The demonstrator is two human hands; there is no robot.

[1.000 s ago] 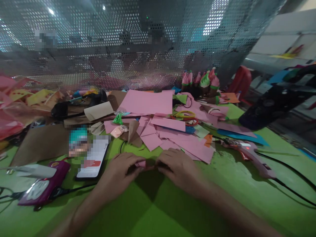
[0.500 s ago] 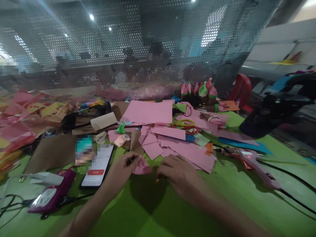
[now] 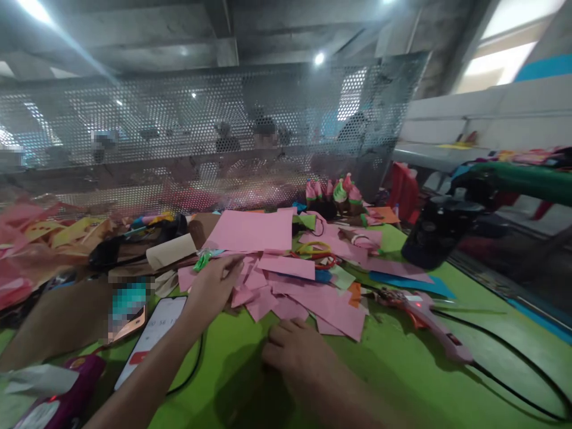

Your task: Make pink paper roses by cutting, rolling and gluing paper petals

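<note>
My left hand (image 3: 217, 286) reaches over the edge of a heap of cut pink felt-like sheets (image 3: 328, 301). Its thumb and fingers are slightly apart, and a small folded pink piece (image 3: 242, 295) lies just below the fingertips. Beside the wrist is a shiny green bit (image 3: 203, 261), partly covered by the hand. Lower down, over the green tabletop, my right hand (image 3: 297, 354) is closed with curled fingers. Whatever it may hold is hidden beneath the palm. Red- and yellow-handled scissors (image 3: 318, 251) rest on the heap.
A pink glue gun (image 3: 435, 325) with a black cable lies at right. A phone (image 3: 154, 333) and a purple power strip (image 3: 67, 393) are at left. Behind stand cone-shaped pink and green pieces (image 3: 342, 192), a black container (image 3: 440, 229) and a perforated metal screen (image 3: 179, 137).
My left hand has moved up and away over the pink heap, and the pink piece it pinched now lies below its fingers. My right hand stays curled. The view has tilted upward.
</note>
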